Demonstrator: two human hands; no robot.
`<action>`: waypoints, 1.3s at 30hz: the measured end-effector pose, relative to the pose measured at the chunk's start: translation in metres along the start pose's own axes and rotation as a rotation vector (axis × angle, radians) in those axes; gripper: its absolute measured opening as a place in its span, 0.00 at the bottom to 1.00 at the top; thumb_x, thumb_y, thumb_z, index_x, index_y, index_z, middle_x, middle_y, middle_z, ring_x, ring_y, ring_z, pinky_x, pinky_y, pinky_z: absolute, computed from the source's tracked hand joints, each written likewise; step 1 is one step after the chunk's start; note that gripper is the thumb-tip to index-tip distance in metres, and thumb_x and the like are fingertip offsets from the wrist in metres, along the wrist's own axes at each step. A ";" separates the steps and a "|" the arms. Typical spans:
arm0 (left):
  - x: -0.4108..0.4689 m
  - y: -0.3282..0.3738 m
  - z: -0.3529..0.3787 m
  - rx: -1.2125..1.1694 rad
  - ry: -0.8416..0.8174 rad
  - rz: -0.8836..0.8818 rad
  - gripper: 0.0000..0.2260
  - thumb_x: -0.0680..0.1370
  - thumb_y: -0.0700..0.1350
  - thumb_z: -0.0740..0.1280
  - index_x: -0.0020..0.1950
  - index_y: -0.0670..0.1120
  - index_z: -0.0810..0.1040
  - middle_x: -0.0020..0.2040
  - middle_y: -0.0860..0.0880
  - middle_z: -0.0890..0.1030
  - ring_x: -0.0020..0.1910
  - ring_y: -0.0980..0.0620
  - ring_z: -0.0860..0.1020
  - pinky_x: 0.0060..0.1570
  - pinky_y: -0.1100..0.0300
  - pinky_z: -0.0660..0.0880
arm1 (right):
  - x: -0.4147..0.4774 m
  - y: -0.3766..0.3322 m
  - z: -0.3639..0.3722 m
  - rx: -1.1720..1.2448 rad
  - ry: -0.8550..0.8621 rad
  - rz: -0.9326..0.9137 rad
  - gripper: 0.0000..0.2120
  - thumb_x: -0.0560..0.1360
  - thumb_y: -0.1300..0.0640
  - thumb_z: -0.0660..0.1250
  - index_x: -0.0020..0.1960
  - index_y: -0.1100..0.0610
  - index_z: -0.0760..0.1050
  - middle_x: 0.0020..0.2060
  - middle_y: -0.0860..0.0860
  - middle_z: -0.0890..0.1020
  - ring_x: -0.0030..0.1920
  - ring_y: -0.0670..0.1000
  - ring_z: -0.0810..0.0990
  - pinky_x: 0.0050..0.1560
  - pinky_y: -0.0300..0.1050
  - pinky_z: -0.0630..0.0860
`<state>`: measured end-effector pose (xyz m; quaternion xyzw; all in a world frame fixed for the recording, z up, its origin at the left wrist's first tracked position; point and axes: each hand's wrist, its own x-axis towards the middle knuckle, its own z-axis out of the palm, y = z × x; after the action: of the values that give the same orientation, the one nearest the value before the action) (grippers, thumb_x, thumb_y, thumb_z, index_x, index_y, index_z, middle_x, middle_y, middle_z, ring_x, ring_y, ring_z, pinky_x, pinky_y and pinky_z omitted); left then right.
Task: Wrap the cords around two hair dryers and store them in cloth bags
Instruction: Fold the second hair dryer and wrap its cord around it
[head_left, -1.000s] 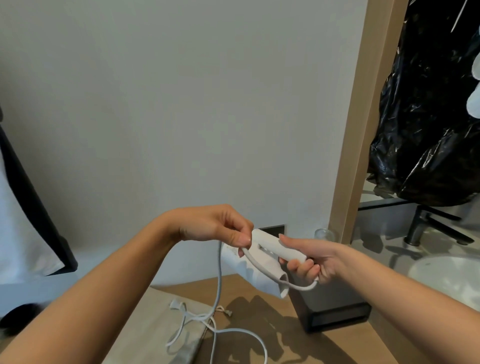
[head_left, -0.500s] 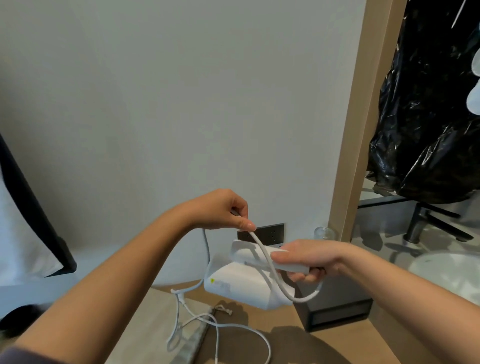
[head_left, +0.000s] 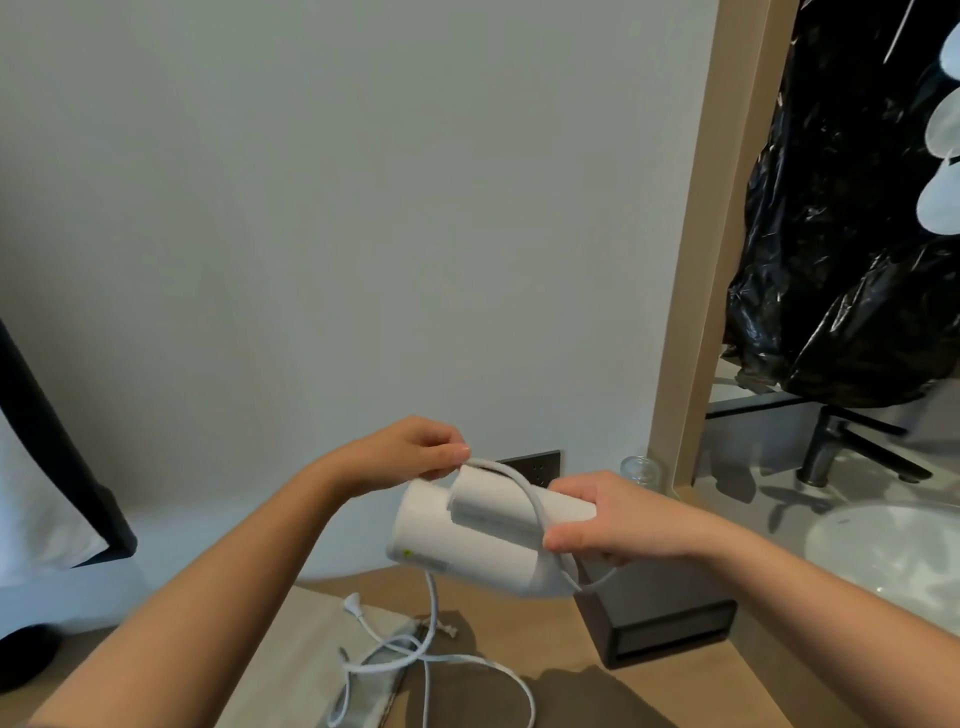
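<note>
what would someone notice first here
At centre, two hands hold up a white hair dryer: the right hand grips its folded handle, the left hand pinches the cord across it. The loose cord trails onto a beige cloth bag below.

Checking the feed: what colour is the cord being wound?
White, like the hair dryer; cord in head view.

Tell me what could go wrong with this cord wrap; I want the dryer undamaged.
The loose cord trails across the cloth bag and table; it might snag or tangle as the left hand pulls. The right hand alone grips the hair dryer, so a tug could twist it loose.
</note>
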<state>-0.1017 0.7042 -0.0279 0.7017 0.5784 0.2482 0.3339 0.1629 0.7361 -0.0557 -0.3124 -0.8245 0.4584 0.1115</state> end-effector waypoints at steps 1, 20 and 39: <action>-0.003 -0.005 0.001 -0.102 0.010 -0.023 0.11 0.80 0.47 0.63 0.42 0.45 0.79 0.36 0.50 0.76 0.36 0.54 0.72 0.38 0.63 0.69 | -0.002 0.000 -0.002 0.031 0.012 -0.008 0.23 0.67 0.46 0.71 0.53 0.61 0.76 0.36 0.51 0.76 0.30 0.45 0.74 0.28 0.36 0.70; -0.004 0.009 -0.015 -0.069 -0.068 0.035 0.08 0.78 0.45 0.67 0.40 0.52 0.82 0.37 0.49 0.78 0.37 0.52 0.73 0.45 0.60 0.74 | -0.009 -0.025 0.018 -0.254 0.109 -0.347 0.41 0.67 0.47 0.78 0.68 0.22 0.57 0.58 0.23 0.74 0.60 0.30 0.74 0.60 0.30 0.70; -0.036 -0.001 0.022 -0.044 0.623 0.076 0.09 0.78 0.44 0.66 0.37 0.48 0.75 0.29 0.54 0.77 0.31 0.54 0.75 0.37 0.56 0.73 | 0.026 0.006 -0.008 -0.129 0.350 -0.087 0.18 0.71 0.49 0.75 0.58 0.41 0.72 0.46 0.43 0.79 0.42 0.42 0.78 0.36 0.29 0.72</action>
<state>-0.0935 0.6646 -0.0420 0.6058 0.6207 0.4759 0.1461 0.1485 0.7594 -0.0587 -0.3579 -0.8329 0.3380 0.2528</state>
